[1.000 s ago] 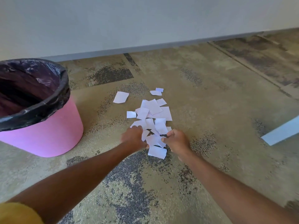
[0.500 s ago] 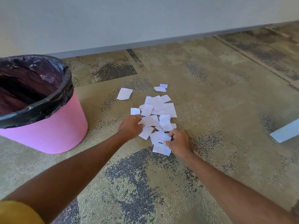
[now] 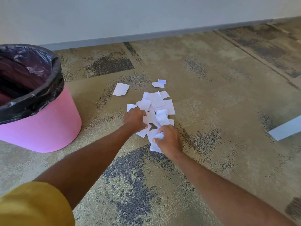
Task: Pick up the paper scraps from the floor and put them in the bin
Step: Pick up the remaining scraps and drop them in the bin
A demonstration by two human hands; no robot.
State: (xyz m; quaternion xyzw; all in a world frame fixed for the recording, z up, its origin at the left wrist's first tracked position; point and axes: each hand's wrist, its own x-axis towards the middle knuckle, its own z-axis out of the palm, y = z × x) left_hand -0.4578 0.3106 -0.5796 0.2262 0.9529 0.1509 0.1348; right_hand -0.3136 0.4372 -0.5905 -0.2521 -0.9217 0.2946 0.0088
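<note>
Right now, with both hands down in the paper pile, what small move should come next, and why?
Probably draw both hands together to bunch the paper scraps for one lift. The left hand and right hand each grip scraps at the pile's near end, most pieces lie loose on the carpet beyond them, and the pink bin stands open to the left.

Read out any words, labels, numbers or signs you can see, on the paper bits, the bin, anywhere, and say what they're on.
None: no text can be read.
The paper scraps look blank white.
The pink bin and its black liner show no label or brand.
The pale strip at the right edge shows no print.
</note>
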